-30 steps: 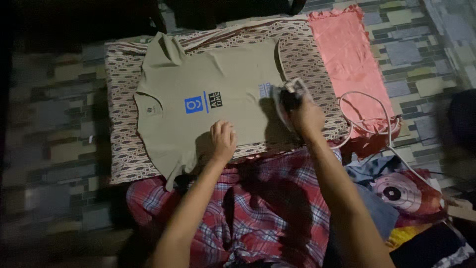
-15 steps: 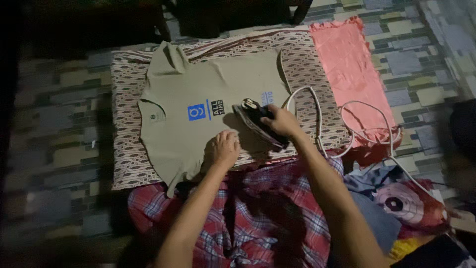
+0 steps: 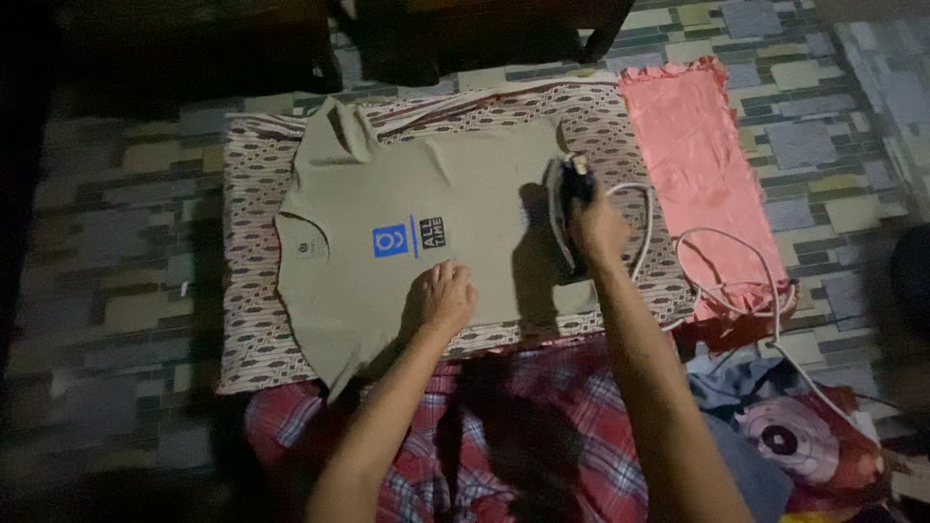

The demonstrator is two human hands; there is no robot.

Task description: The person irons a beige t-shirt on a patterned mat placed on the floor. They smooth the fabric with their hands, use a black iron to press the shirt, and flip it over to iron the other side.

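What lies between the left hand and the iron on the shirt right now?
In the head view, only bare olive T-shirt fabric in shadow lies between the left hand and the iron, which the right hand grips.

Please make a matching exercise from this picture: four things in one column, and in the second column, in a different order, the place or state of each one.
Things:
1. T-shirt
2. Iron
3. Pink cloth
4. Left hand

Places or states:
A. On the tiled floor, right of the patterned cloth
B. Held by the right hand near the T-shirt's hem
C. Spread flat on the patterned cloth
D. Resting on the T-shirt, below its blue print

Pairs: 1-C, 2-B, 3-A, 4-D
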